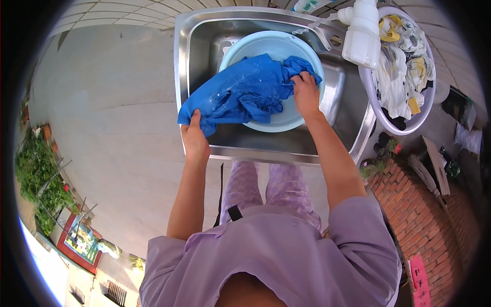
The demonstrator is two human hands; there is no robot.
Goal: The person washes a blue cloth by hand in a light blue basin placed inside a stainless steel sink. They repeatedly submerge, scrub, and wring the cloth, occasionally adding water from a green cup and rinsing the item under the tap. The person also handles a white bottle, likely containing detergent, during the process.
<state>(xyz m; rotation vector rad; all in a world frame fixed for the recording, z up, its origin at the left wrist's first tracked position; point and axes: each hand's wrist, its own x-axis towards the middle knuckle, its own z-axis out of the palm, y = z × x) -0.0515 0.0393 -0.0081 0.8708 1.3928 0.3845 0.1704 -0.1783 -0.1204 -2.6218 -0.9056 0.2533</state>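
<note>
A wet blue cloth garment [245, 84] with white suds on it lies across a light blue plastic basin [284, 122]. The basin stands in a stainless steel sink [264, 147]. My left hand [195, 138] grips the garment's left end near the sink's left rim, thumb on top. At the basin's right side my right hand [307, 92] has its fingers closed on a bunched part of the same garment. The cloth hides much of the basin's inside.
A lilac plastic tub [412, 126] heaped with white, yellow and black laundry [399, 69] stands right of the sink. A white plastic fitting [360, 42] juts over the sink's upper right corner. A broom [424, 174] leans near a red brick surface [406, 199] at lower right.
</note>
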